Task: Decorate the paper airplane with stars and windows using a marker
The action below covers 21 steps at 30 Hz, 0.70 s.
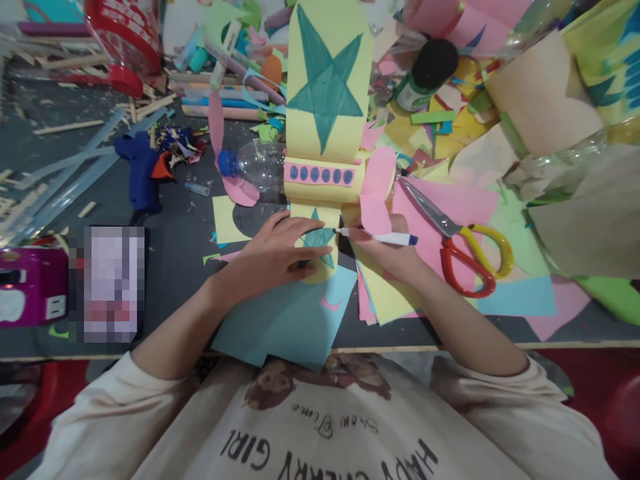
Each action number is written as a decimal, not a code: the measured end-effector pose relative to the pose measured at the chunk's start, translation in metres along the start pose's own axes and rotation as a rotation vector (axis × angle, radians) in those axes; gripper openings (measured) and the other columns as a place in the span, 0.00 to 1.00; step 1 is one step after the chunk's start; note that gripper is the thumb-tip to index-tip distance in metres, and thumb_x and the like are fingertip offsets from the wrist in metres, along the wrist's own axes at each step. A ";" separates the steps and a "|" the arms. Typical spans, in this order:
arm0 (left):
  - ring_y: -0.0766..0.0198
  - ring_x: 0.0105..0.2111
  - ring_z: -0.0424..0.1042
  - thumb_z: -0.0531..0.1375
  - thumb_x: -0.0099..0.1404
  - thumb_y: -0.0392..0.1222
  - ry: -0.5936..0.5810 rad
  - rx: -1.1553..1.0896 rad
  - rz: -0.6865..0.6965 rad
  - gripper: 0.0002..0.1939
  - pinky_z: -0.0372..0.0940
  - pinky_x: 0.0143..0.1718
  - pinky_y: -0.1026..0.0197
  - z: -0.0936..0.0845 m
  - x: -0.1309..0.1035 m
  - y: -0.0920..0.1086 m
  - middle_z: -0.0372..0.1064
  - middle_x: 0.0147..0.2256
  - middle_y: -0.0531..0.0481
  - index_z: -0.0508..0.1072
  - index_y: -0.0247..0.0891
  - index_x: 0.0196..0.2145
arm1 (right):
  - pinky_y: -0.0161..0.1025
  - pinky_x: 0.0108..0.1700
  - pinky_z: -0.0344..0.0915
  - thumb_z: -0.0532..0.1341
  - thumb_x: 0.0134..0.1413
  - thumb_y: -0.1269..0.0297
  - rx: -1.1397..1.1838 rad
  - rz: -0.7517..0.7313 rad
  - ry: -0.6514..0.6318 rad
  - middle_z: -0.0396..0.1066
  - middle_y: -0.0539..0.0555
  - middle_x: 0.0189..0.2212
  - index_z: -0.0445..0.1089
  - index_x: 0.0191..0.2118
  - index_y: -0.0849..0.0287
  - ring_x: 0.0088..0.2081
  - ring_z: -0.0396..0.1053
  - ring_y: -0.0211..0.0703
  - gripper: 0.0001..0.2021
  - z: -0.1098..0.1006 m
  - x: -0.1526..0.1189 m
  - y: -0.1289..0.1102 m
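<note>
A plastic bottle (263, 167) with a blue cap lies on its side, wrapped in yellow paper. Flat yellow paper wings stick out from it, the far one bearing a big green star (324, 80). On the near wing (327, 272) is a smaller green star, partly hidden by my left hand (280, 250), which rests flat with its fingers spread. My right hand (383, 247) grips a white marker (380, 236) with a blue end. The marker's tip meets the near star's right point. A pink strip with blue dots (320, 175) crosses the bottle's yellow wrap.
Open-bladed scissors (460, 240) lie at right on coloured paper sheets. A blue glue gun (143, 167), a phone (114, 283) and a purple box (33, 287) are at left. Blue paper (285, 320) lies near the table edge. A black-capped bottle (425, 73) stands among scraps.
</note>
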<state>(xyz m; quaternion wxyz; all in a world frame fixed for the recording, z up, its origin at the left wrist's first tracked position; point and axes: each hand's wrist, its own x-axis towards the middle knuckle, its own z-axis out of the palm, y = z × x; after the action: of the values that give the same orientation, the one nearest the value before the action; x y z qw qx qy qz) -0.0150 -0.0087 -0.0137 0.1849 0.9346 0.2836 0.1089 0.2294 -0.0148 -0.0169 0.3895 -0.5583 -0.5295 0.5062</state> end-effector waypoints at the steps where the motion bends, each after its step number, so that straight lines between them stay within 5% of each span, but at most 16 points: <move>1: 0.49 0.63 0.67 0.61 0.74 0.41 -0.005 0.002 -0.006 0.17 0.55 0.66 0.41 -0.001 0.000 0.000 0.65 0.66 0.39 0.76 0.48 0.58 | 0.41 0.31 0.63 0.67 0.44 0.62 0.002 0.017 -0.019 0.67 0.49 0.21 0.66 0.20 0.54 0.27 0.63 0.41 0.10 0.001 0.000 -0.001; 8: 0.46 0.62 0.68 0.59 0.75 0.41 0.004 0.022 0.011 0.16 0.58 0.65 0.38 -0.001 0.001 0.001 0.65 0.64 0.37 0.76 0.46 0.57 | 0.39 0.30 0.64 0.68 0.43 0.62 -0.033 0.029 0.026 0.68 0.48 0.21 0.64 0.20 0.54 0.28 0.63 0.41 0.12 0.001 0.000 -0.006; 21: 0.47 0.63 0.68 0.59 0.75 0.39 -0.002 0.020 0.004 0.16 0.57 0.66 0.39 -0.001 0.001 0.001 0.65 0.65 0.38 0.76 0.47 0.57 | 0.42 0.34 0.66 0.67 0.44 0.62 -0.015 0.061 -0.120 0.69 0.50 0.23 0.66 0.22 0.54 0.29 0.66 0.43 0.09 0.002 0.001 -0.010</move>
<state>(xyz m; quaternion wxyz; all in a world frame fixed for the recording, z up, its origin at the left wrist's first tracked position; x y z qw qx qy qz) -0.0138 -0.0084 -0.0126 0.1757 0.9371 0.2826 0.1054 0.2250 -0.0130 -0.0080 0.3370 -0.5458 -0.5383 0.5465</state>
